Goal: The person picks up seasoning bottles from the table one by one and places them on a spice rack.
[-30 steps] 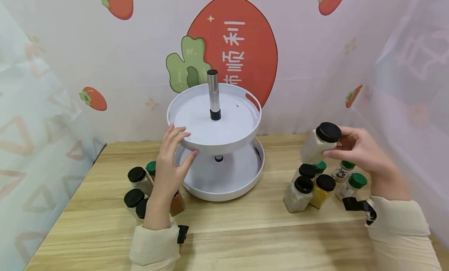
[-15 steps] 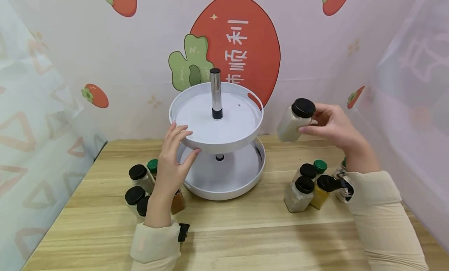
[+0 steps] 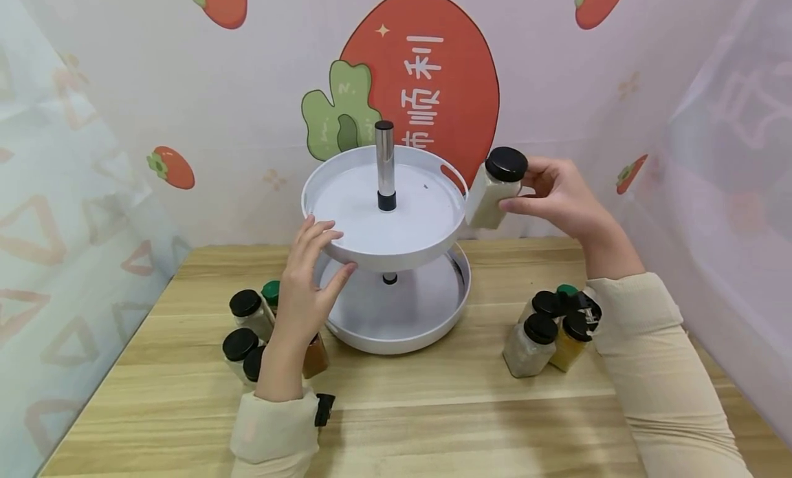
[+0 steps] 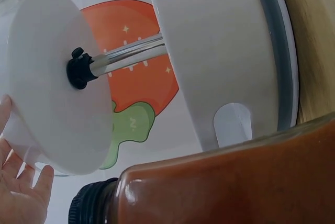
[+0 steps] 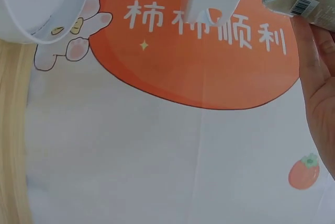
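In the head view a white two-tier round tray stand (image 3: pixel 383 258) with a metal post stands on the table. My left hand (image 3: pixel 307 285) is at the left front rim of its upper tier, fingers spread over the rim and thumb below it. A square spice jar (image 3: pixel 485 201) with a black lid and pale contents is tilted in the air at the upper tier's right edge. My right hand (image 3: pixel 553 196) grips this jar by its right side. The right wrist view shows the jar's barcode label (image 5: pixel 303 5).
Several jars stand at the left, among them a black-lidded jar (image 3: pixel 254 313) and a jar with red-brown contents (image 3: pixel 315 357). On the right are a pale jar (image 3: pixel 528 347) and a yellow one (image 3: pixel 568 345), with others partly behind my right sleeve (image 3: pixel 643 347).
My right hand has carried the black-lidded jar up and to the left, from above the right-hand jars to the upper tier's edge. The left hand has stayed at the rim.
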### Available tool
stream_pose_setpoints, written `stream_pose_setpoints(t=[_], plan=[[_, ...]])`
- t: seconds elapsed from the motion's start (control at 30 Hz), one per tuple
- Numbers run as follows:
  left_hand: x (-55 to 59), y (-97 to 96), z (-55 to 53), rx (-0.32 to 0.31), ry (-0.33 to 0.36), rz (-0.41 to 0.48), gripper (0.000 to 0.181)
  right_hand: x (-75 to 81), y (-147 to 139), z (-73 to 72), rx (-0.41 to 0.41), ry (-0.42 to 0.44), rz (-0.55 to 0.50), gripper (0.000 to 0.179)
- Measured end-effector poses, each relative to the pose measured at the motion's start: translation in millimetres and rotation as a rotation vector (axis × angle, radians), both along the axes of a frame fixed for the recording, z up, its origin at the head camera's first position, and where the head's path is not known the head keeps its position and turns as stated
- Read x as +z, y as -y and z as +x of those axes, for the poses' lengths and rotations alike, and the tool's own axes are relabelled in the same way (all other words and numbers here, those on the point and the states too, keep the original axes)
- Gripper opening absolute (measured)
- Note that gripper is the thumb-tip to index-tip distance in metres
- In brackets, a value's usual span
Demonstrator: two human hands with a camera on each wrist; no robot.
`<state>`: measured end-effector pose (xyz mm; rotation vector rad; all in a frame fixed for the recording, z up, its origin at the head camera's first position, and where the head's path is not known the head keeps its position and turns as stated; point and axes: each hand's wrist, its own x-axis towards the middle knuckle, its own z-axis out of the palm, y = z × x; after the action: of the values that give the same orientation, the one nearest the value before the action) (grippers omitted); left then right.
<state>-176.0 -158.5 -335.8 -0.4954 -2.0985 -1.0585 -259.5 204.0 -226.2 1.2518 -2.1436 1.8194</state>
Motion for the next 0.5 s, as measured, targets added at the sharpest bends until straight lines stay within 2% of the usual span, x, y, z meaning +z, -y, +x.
stream_pose_setpoints(t=[0.3, 0.5], plan=[[-0.8, -1.6, 0.6, 0.001, -0.005, 0.028, 0.047, 7.9, 12.6, -11.4, -0.005, -0.004, -0.035, 0.040], [0.7, -2.7, 1.2, 0.001, -0.010, 0.029, 0.046, 15.8, 24.8, -18.0, -0.086, -0.003, -0.019, 0.041]])
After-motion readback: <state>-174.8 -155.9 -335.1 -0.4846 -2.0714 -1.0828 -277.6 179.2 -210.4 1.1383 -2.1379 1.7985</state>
